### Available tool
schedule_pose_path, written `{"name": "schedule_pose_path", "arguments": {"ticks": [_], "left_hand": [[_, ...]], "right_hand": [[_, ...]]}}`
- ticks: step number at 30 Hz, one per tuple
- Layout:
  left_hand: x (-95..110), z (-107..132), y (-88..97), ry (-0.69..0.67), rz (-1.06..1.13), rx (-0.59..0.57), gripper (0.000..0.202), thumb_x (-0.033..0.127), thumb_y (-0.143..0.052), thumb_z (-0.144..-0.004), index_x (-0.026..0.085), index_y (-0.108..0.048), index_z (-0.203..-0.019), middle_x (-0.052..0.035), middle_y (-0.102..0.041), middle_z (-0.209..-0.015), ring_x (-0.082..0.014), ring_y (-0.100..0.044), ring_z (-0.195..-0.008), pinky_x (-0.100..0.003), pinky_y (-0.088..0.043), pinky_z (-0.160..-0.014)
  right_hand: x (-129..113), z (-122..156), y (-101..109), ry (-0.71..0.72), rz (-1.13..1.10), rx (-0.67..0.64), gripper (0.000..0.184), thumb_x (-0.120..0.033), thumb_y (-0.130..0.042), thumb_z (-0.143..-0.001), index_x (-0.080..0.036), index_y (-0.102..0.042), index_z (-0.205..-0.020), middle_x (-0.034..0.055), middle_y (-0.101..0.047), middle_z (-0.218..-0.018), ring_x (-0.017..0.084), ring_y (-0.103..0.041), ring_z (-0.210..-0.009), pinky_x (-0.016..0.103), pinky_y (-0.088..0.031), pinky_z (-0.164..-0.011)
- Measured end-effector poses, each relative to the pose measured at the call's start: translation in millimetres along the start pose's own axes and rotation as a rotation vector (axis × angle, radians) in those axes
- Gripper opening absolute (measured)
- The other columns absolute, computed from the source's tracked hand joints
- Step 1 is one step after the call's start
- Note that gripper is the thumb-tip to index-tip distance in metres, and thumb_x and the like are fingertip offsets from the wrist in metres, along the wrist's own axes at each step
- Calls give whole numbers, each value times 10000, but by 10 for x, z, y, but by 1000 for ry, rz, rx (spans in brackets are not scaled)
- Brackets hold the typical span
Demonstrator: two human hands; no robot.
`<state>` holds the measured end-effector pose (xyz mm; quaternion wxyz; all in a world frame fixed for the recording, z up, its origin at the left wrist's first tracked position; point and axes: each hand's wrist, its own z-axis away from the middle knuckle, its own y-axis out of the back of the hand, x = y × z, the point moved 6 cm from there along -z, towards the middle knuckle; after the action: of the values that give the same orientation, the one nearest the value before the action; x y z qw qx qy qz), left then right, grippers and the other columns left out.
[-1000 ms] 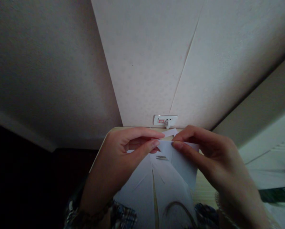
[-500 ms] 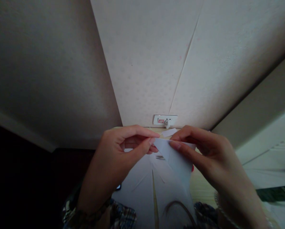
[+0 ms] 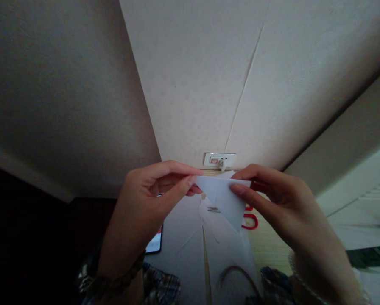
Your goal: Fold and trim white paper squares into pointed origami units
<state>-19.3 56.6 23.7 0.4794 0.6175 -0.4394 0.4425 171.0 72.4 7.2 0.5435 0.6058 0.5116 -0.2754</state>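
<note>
A folded piece of white paper (image 3: 225, 197), roughly triangular with a straight upper edge, is held up between my two hands. Its left tip is pinched between the thumb and fingers of my left hand (image 3: 160, 190). The thumb of my right hand (image 3: 269, 199) presses on the front near the upper right corner, its fingers behind. Beneath the folded piece, red-handled scissors (image 3: 250, 221) lie on the table, only the handles and blade tips showing. Larger white paper sheets (image 3: 186, 228) lie below my hands, a narrow gap between them.
A phone (image 3: 155, 243) lies partly hidden under my left wrist. The wooden tabletop (image 3: 269, 245) meets the wall, where a socket (image 3: 219, 160) holds a white plug. A dark green object (image 3: 370, 256) is at the right. Dark hair strands hang at the bottom.
Both hands have shifted slightly; the folded paper has moved left and up, with my left hand moving left. More of the red scissor handles and the phone now shows.
</note>
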Motion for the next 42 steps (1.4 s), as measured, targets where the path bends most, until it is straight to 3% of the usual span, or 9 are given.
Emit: {"name": "schedule_pose_path", "arguments": {"ticks": [10,15,18,24,29,31,35,38,42], "left_hand": [[-73,-33,18,-10,40,-32,95,164,-735,-792,238,-769,-742,50,-769,-615,-113,-729,-582,-124,-518,-488],[-89,-46,-7,-6,58,-74,139,232,-685,-869,235,-756,-750,46,-775,-635,-98,-716,-565,-115,-483,-446],[-112,-18,-36,18,124,-137,162,337,-666,-912,231,-769,-845,30,-792,-683,-91,-708,-547,-121,-493,-455],[-107,17,-118,-26,374,-366,273,452,-692,-885,262,-769,-1065,-4,-824,-955,-122,-775,-806,-157,-583,-756],[-122,21,-136,-76,486,-511,520,580,-644,-871,245,-694,-1266,-92,-764,-1203,-219,-754,-949,-267,-609,-808],[-128,7,-129,-44,482,-480,427,509,-673,-887,253,-716,-1226,-66,-783,-1162,-178,-755,-908,-222,-607,-773],[-142,-39,-103,63,475,-298,213,156,-794,-803,244,-784,-997,20,-830,-843,-99,-752,-696,-112,-575,-602],[-128,-63,-104,40,400,-223,209,116,-805,-764,225,-783,-941,29,-827,-779,-107,-762,-679,-110,-583,-595],[-131,-75,-97,-4,318,-178,193,106,-788,-774,222,-772,-927,43,-830,-786,-108,-780,-722,-105,-597,-632]], "right_hand": [[-16,15,51,24,40,73,103,-276,-663,-869,-215,-708,-799,5,-668,-670,139,-576,-604,239,-424,-512],[-121,84,91,185,30,179,116,-168,-669,-885,-259,-720,-835,-20,-708,-819,129,-648,-773,232,-489,-657],[-181,115,98,265,45,219,180,-124,-643,-911,-273,-711,-836,-26,-709,-889,125,-652,-875,231,-502,-733],[-259,147,103,362,141,255,218,-122,-645,-923,-317,-737,-951,-3,-711,-1065,159,-653,-1026,272,-538,-818],[-304,147,73,441,186,262,258,-86,-644,-912,-306,-750,-994,15,-737,-1105,187,-679,-1048,319,-562,-858],[-332,157,67,495,181,279,283,-49,-638,-900,-289,-758,-989,7,-750,-1092,174,-691,-1028,299,-567,-854],[-334,159,52,501,154,247,378,28,-573,-897,-285,-762,-992,-38,-749,-1116,114,-678,-1058,217,-548,-885],[-319,160,67,469,106,263,382,12,-559,-907,-296,-748,-1030,-40,-740,-1143,115,-675,-1054,194,-569,-766],[-248,136,74,310,61,320,214,-127,-624,-938,-274,-738,-1045,-29,-742,-1025,85,-677,-822,165,-543,-644]]}}
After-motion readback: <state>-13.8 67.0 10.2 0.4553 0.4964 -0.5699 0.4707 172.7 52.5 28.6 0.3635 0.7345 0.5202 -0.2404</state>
